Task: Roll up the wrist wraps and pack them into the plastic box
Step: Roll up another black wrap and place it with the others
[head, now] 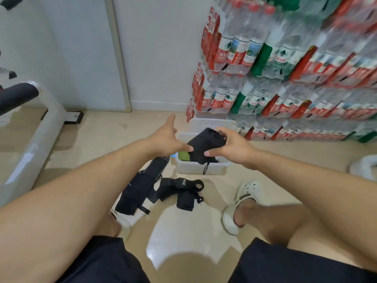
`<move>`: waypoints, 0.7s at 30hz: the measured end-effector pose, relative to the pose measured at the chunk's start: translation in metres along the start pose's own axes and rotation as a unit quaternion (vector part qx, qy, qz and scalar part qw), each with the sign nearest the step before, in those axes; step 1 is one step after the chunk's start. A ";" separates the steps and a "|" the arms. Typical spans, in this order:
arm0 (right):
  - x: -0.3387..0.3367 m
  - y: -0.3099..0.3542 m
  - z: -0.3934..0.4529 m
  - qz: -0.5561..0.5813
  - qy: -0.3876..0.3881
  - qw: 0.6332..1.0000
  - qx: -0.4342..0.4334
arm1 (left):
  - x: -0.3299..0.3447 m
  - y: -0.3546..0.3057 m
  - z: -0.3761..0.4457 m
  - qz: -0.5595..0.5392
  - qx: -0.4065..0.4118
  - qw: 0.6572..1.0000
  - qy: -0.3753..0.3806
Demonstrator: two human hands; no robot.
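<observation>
Above the clear plastic box (201,168) on the beige floor, the right hand (231,147) pinches a rolled black fabric wrist wrap (206,147); the left hand (166,137), fingers spread, touches its edge. Two loose wraps (155,190) lie nearby; shrink-wrapped water bottles (285,64) stack behind.

Red Chinese "农夫山泉" labels on stacked water bottles (240,52)

My roll (206,146) hides most of the box (201,169) interior. Bottle packs (306,64) blur toward three o'clock and run off the frame edge.
</observation>
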State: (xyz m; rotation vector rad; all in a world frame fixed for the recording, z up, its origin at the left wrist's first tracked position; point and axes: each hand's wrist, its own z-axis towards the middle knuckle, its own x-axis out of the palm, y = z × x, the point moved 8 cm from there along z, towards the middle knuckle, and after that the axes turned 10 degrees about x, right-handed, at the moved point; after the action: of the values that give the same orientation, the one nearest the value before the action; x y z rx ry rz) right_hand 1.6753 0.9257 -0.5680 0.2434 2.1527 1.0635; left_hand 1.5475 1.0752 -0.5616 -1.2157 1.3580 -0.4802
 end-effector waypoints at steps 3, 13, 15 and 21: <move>0.001 -0.055 0.018 -0.097 0.019 0.993 0.068 | 0.017 -0.006 0.011 0.063 0.018 0.997 0.048; 0.072 -0.268 0.107 -0.179 0.057 0.948 0.257 | 0.076 0.045 0.061 0.253 -0.003 0.944 0.212; 0.084 -0.299 0.118 -0.199 0.064 0.941 0.267 | 0.079 0.057 0.069 0.274 -0.008 0.935 0.226; 0.097 -0.346 0.160 -0.139 0.051 0.939 0.311 | 0.080 0.091 0.084 0.311 -0.059 0.917 0.243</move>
State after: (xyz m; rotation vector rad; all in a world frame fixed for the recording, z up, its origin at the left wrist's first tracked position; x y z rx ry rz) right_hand 1.7592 0.8461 -0.9441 0.1636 2.4758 0.2180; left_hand 1.6088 1.0729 -0.6959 -0.7033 2.1240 -0.2454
